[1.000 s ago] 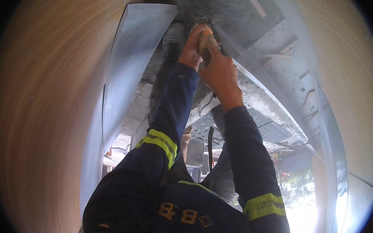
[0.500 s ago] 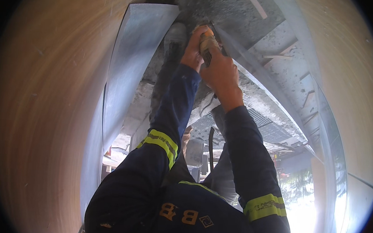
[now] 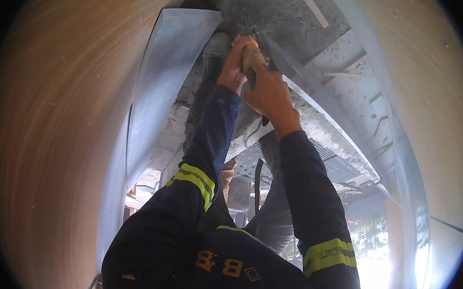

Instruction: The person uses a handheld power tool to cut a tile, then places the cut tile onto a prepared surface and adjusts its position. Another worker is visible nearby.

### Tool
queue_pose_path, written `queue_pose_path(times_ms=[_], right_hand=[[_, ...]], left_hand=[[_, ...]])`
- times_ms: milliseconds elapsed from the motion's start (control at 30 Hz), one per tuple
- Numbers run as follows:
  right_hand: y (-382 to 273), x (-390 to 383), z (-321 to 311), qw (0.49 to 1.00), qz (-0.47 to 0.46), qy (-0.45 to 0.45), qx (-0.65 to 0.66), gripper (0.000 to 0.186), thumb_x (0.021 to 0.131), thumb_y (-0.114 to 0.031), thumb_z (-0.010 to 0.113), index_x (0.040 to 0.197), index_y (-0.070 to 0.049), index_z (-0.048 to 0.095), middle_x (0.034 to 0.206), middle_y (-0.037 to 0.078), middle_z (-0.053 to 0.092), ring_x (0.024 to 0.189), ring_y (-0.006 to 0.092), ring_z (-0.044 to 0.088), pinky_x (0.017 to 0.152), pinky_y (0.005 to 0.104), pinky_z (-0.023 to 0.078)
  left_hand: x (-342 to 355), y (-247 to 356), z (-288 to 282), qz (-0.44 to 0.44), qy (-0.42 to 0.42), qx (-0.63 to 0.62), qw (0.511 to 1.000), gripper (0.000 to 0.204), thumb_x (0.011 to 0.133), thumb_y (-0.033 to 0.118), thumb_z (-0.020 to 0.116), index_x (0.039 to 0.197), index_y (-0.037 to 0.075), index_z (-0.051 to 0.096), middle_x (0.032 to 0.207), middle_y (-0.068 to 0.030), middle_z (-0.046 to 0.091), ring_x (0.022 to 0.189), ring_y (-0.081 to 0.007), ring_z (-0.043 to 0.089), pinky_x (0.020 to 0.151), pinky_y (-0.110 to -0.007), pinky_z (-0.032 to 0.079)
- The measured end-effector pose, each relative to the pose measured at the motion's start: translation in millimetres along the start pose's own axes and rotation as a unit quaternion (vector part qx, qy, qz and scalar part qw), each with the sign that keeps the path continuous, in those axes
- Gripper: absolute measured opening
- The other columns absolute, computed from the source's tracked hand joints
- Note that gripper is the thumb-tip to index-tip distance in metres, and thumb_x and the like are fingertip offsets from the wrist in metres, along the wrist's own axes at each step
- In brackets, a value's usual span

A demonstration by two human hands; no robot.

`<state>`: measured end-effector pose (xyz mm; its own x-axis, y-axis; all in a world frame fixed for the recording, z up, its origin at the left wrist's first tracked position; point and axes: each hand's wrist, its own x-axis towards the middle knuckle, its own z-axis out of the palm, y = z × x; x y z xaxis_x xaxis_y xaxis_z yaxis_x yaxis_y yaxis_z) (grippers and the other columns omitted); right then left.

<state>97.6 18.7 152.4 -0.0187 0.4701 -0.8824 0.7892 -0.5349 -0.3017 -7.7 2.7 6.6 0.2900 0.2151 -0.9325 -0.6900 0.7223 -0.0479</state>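
A dusty angle grinder [image 3: 251, 61] with an orange front is held out ahead of me at the top middle. My left hand [image 3: 232, 69] is closed around its front end, while my right hand [image 3: 273, 96] wraps the rear of its body. The grinder's working end lies beyond my hands and is hidden. Right beside it runs the long straight edge of a grey panel [image 3: 325, 113]. Greyish dust hangs in the air around the tool. A dark cord seems to trail down behind my right hand.
A curved pale grey sheet [image 3: 169, 70] stands at the left. Wood-coloured surfaces [image 3: 55, 132] rise along both sides. Dusty ground [image 3: 283, 14] with a thin strip [image 3: 312, 8] lies at the far end. A metal grating [image 3: 316, 161] is below my right forearm, near my legs.
My hands and the grinder have shifted slightly left and a little nearer to me along the panel edge. Both grips stay the same.
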Motion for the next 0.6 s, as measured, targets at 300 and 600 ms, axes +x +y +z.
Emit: queue_pose_path(times_ms=[300,600], right_hand=[[11.5,14.1,11.1,0.998,-0.017,0.057,-0.02,0.062,0.082,-0.011,0.069,0.143,-0.01,0.06,0.101,0.033,0.075,0.102,0.0537,0.072,0.094,0.0584,0.057],[10.3,20.7,10.0,0.998,-0.007,0.052,-0.024,0.059,0.085,-0.016,0.071,0.143,-0.01,0.061,0.102,0.033,0.075,0.102,0.0531,0.072,0.093,0.0581,0.058]], left_hand=[[8.3,-3.9,7.3,0.008,0.012,0.0,1.0,0.048,0.088,0.036,0.082,0.119,0.008,0.06,0.096,-0.0106,0.066,0.076,-0.031,0.074,0.069,-0.045,0.066],[26.1,-5.4,-1.2,-0.019,0.018,-0.003,1.0,0.045,0.086,0.037,0.083,0.116,0.01,0.062,0.096,-0.0094,0.067,0.075,-0.0305,0.074,0.069,-0.046,0.066]])
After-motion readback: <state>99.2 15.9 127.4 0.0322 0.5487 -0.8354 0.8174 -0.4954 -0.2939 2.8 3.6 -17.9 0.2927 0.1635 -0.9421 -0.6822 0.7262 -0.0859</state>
